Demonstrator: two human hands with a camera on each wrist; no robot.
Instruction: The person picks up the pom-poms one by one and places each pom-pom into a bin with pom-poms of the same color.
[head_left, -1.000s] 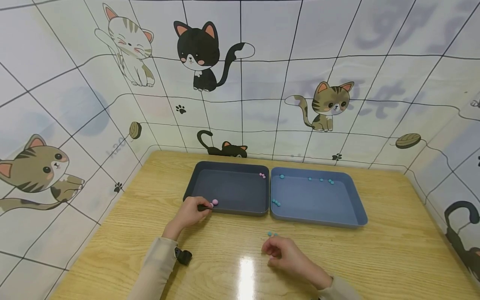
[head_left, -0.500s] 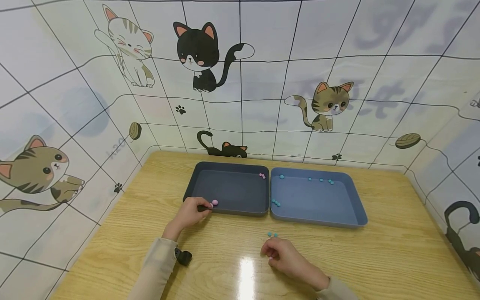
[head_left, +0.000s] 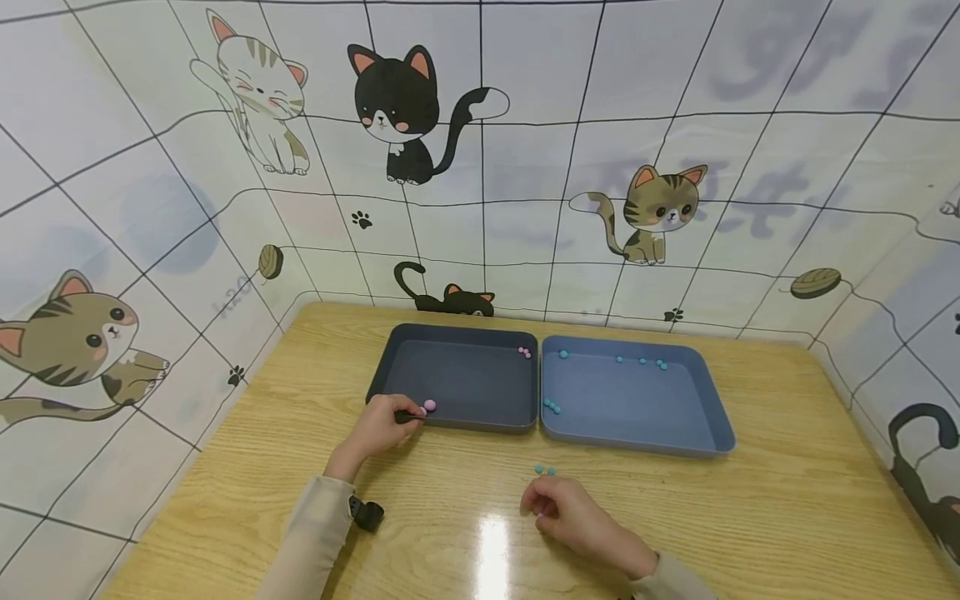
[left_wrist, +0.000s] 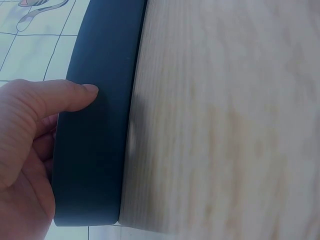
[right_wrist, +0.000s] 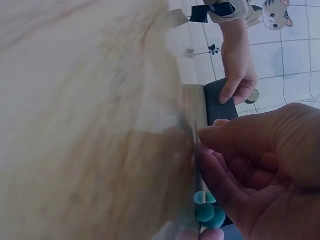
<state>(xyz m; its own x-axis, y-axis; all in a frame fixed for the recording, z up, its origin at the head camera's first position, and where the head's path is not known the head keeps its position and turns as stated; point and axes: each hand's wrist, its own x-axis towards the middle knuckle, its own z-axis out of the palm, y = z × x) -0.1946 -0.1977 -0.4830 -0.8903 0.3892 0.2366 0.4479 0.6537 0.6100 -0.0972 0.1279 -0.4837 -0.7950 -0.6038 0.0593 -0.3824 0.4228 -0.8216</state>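
In the head view my left hand (head_left: 385, 423) grips the near wall of the dark tray (head_left: 465, 423) close to its left corner. The left wrist view shows the thumb (left_wrist: 82, 96) on the outer face of that wall, the other fingers behind it. A larger pink ball (head_left: 430, 406) lies inside the tray beside these fingers. My right hand (head_left: 573, 517) is low over the table, pinching a small pink ball (right_wrist: 204, 148) between thumb and fingertips. Just beyond it, two teal balls (head_left: 539, 469) lie on the wood.
A blue tray (head_left: 637, 444) adjoins the dark one on its right. Several teal balls (head_left: 552, 407) lie along its left and back sides. Small pink balls (head_left: 524, 352) sit in the dark tray's back right corner. A cat-patterned wall covering (head_left: 525, 250) rises behind the table.
My right hand has drawn back very slightly, so both teal balls on the table show fully. My left hand stays on the tray wall.
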